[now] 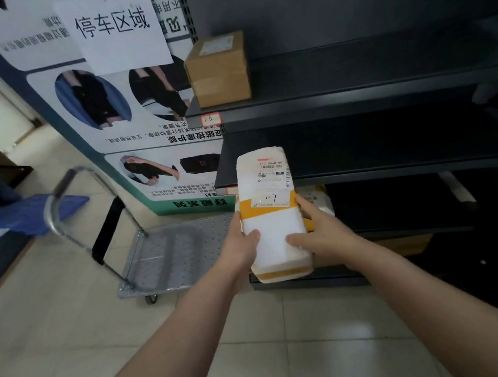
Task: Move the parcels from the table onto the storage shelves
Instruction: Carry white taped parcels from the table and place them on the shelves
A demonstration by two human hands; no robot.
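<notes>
Head view: left hand (242,243) and right hand (322,233) grip white parcel (270,216) mid-frame, unshelved; brown box (218,69) already on upper shelf (354,96).

I'm looking into a parcel depot or pickup station: dark metal storage shelves (354,99) with a handwritten number tag (210,119) on one edge, a taped cardboard box (218,69) shelved, a white parcel (273,246) bearing a barcoded shipping label, and a steel platform trolley (169,253) on the tiled floor (72,327).
</notes>
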